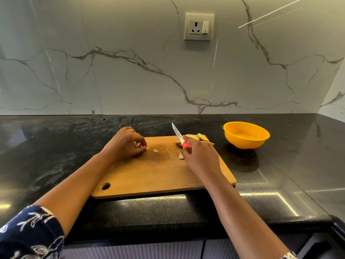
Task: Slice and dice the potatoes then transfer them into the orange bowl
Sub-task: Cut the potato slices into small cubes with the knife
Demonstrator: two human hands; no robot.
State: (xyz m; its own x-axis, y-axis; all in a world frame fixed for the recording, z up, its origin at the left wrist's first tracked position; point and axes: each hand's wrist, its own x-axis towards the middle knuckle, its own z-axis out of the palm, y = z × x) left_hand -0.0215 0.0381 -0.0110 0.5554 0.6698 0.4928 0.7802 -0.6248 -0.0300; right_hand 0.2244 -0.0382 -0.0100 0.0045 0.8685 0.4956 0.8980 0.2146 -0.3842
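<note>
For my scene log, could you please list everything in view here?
Counter: one, black, under everything.
Socket: one, white, on the marble wall.
Cutting board: one, wooden, on the counter.
Orange bowl: one, orange, right of the board.
Potato slices: several, pale yellow, board's far right corner.
Diced pieces: a few, pale, board's left part.
Knife: one, red handle, above the board.
Left hand: one, holds diced pieces.
Right hand: one, grips the knife.
</note>
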